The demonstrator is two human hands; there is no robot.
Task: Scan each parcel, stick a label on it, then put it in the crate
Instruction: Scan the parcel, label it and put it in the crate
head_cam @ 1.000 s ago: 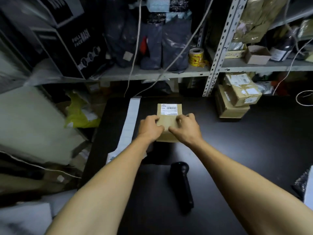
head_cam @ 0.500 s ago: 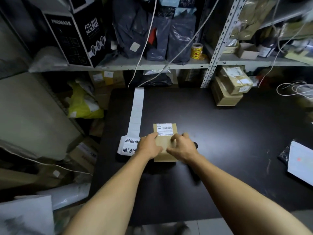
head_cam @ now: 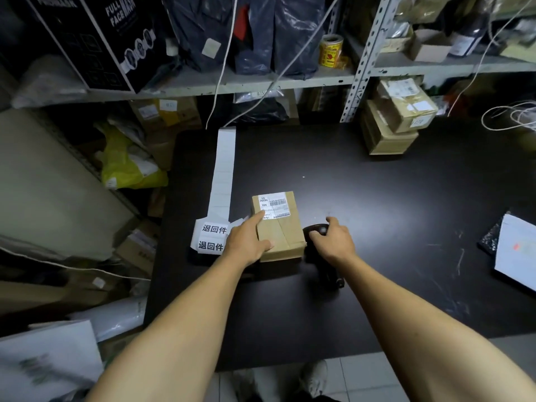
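A small brown cardboard parcel (head_cam: 282,230) with a white barcode label on its far end lies on the black table (head_cam: 377,198). My left hand (head_cam: 248,240) holds the parcel's left side, thumb on its near top face. My right hand (head_cam: 333,242) curls over the head of the black handheld scanner (head_cam: 326,265), which lies just right of the parcel. A strip of white labels (head_cam: 223,175) runs along the table's left edge, its near end printed with black characters (head_cam: 213,237).
Two stacked cardboard boxes (head_cam: 391,123) stand at the table's far right by the metal shelf post. A white sheet on a dark pad (head_cam: 513,253) lies at the right edge. Shelves behind hold bags, boxes and a yellow tape roll (head_cam: 330,50). Clutter fills the floor at left.
My right hand left the parcel and moved right onto the scanner. The left hand stays on the parcel. The view tilted back, showing more of the table.
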